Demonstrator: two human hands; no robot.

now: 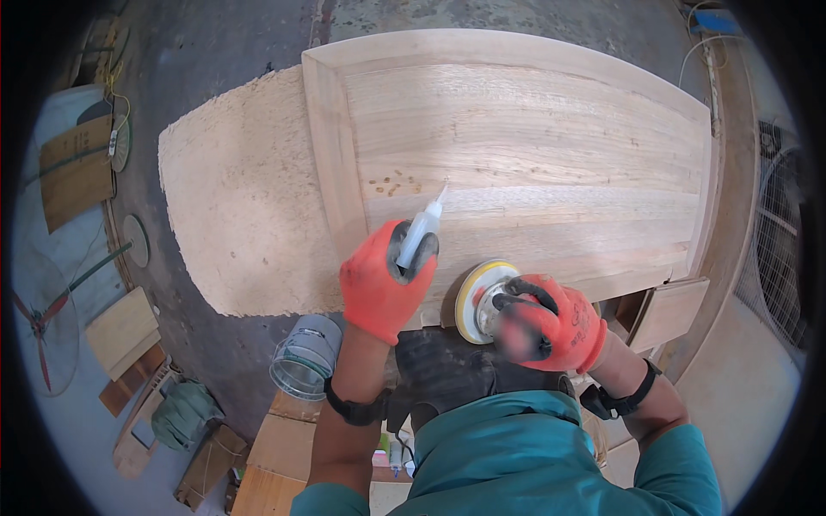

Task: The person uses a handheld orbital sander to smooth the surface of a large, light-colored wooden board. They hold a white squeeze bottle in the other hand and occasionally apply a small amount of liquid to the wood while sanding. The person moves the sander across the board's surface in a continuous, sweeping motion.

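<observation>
My left hand (385,282), in a red glove with dark fingertips, is closed around a pale plastic squeeze bottle (419,233). The bottle's thin nozzle points away from me, over a framed wooden panel (551,146). Small brownish drops (397,182) dot the wood just left of the nozzle tip. My right hand (551,325), gloved the same way, grips a power sander (486,303) with a round pad. Its yellow-edged disc is tipped up and faces left, by the panel's near edge. Part of the sander's body is blurred and hidden by my fingers.
A rough, light-coloured sheet (245,189) lies under the panel's left side. Near it stands a metal bucket (307,354). A fan (43,322), cardboard (77,172) and wood pieces (125,331) are at the far left. At the right is a wire-mesh guard (779,232).
</observation>
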